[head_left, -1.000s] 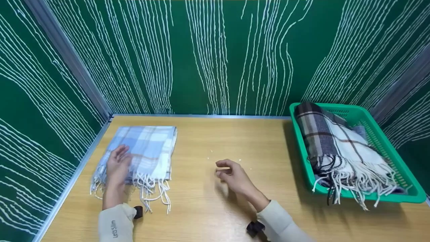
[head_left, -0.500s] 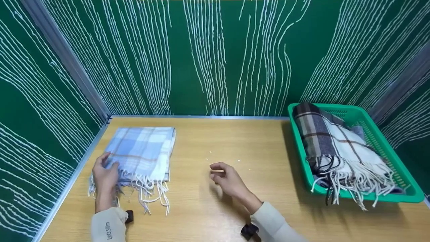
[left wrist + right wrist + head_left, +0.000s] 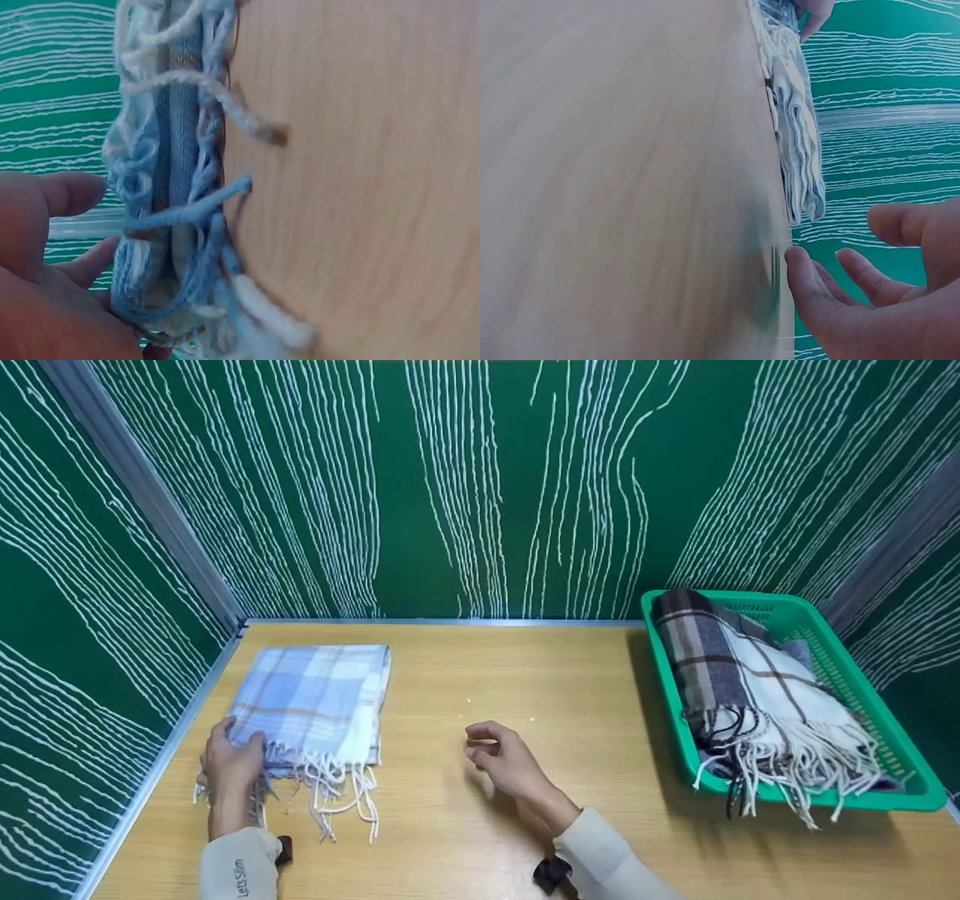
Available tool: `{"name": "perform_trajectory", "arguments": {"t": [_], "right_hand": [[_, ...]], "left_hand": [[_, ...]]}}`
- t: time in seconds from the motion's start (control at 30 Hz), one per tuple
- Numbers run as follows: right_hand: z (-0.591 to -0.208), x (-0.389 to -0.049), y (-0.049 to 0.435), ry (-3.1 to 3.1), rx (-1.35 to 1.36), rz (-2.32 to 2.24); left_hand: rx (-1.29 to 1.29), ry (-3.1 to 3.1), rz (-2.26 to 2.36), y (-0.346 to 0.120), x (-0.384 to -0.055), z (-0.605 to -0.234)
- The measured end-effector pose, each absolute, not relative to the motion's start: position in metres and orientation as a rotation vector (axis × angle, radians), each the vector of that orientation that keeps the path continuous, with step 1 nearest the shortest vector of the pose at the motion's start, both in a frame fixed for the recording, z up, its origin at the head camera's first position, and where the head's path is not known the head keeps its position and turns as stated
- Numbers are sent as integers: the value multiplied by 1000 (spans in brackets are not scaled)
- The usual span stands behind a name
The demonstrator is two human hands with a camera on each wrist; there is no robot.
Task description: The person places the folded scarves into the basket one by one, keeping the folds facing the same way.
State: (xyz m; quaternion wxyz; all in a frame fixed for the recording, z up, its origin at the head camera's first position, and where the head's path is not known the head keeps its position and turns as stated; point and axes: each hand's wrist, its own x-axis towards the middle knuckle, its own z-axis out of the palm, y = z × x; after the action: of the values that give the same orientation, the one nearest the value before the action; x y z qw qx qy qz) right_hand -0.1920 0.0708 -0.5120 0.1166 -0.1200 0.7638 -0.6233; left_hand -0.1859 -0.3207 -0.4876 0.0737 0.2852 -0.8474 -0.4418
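A folded light blue and white plaid scarf [image 3: 307, 697] with white fringe lies at the left of the table. My left hand [image 3: 231, 765] is at its front left corner, fingers along the left edge. In the left wrist view, the scarf's folded layers [image 3: 184, 150] show end-on, and the thumb [image 3: 75, 191] is spread above them, apart from the cloth. Part of the fingers is hidden behind the scarf there. My right hand [image 3: 510, 761] hovers over the middle of the table, fingers loosely bent, holding nothing. Its thumb and fingers stand apart in the right wrist view.
A green plastic basket [image 3: 919, 765] stands at the right, with a dark brown and white plaid scarf [image 3: 780, 675] inside, its fringe hanging over the front rim. Green panels [image 3: 450, 510] with white wavy lines border the wooden table [image 3: 525, 660]. Small white specks lie mid-table.
My left hand has moved from above the scarf down and left to its front left corner. My right hand has shifted slightly left. The scarf lies as before.
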Motion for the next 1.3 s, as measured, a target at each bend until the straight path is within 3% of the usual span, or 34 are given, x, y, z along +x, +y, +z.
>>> {"name": "perform_trajectory", "arguments": {"t": [0.53, 0.83, 1.3], "right_hand": [[-509, -195, 71, 2266, -316, -1831], [-508, -202, 70, 2275, -254, -1829], [-505, -205, 60, 2087, -151, -1951]], "left_hand": [[784, -2673, -1196, -322, -180, -492], [693, -2689, -1501, -322, -184, -488], [562, -2829, -1527, -315, -179, -482]]}}
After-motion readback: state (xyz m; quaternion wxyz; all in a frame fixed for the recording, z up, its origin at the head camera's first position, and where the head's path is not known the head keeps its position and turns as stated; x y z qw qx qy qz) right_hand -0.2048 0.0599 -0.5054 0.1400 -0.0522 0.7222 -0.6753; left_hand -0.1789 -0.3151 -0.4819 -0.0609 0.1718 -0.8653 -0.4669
